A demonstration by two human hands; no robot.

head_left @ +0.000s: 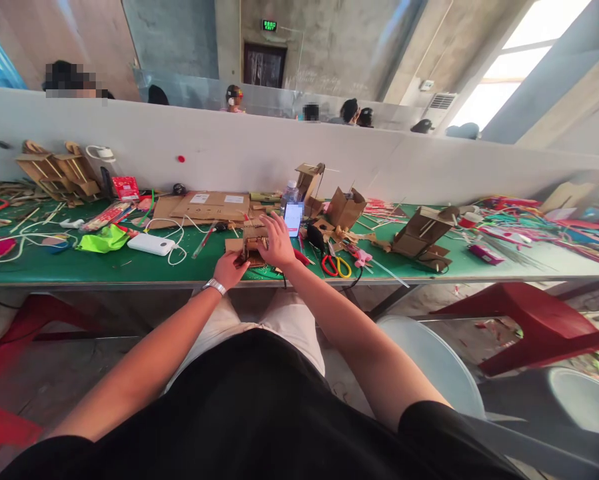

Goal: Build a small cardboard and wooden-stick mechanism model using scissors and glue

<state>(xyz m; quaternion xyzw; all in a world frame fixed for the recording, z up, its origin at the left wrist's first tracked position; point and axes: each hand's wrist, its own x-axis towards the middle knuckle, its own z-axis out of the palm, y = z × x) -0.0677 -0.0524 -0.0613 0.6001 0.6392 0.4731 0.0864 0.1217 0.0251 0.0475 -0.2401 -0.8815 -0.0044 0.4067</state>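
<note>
A small brown cardboard model [253, 231] stands at the green table's front edge, right before me. My left hand [230, 268], with a metal watch at its wrist, grips the model's lower left side, fingers closed. My right hand [278, 244] holds its right side, thumb in front and fingers reaching up over the top. Parts of the model and some fingertips are hidden behind the hands. Just beyond my right hand a lit phone [294, 219] leans against a clear bottle [290, 191]. Scissors with red and yellow handles [336, 266] lie to the right.
A white power bank [151, 245] with cables and a lime-green wrapper [102, 239] lie left. Flat cardboard [209, 206] lies behind. Other cardboard models [422, 235] stand right and far left. A white partition [219, 150] bounds the table; people sit beyond. A red stool [524, 320] stands right.
</note>
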